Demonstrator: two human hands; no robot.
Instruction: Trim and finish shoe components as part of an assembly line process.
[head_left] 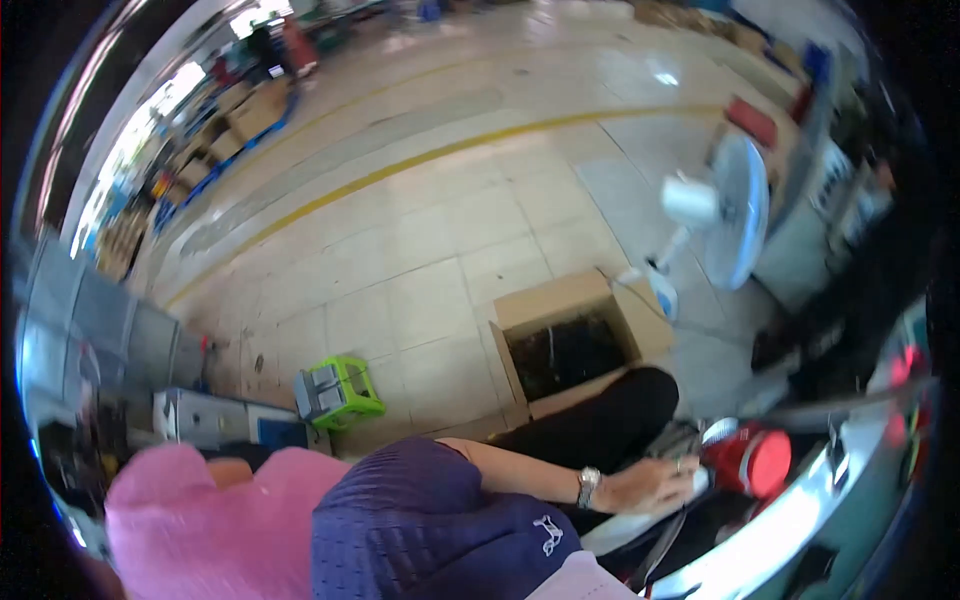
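My left hand (650, 486), with a watch on its wrist, reaches right from a navy sleeve (390, 510). Its fingers look stretched out and slightly bent, resting by a pale edge at the bench. Nothing shows clearly in them, though blur hides the fingertips. Just beyond them is a red cylindrical object (766, 463) with a darker red body; its kind is unclear. A strip of bright white worktop (760, 545) runs along the lower right. My right hand is out of view.
An open cardboard box (545, 305) with dark contents stands on the floor beyond my black-clad knee (640, 395). Behind it is a white and blue fan (735, 215). A green and grey stool (340, 393) stands left, near a person in pink (220, 520).
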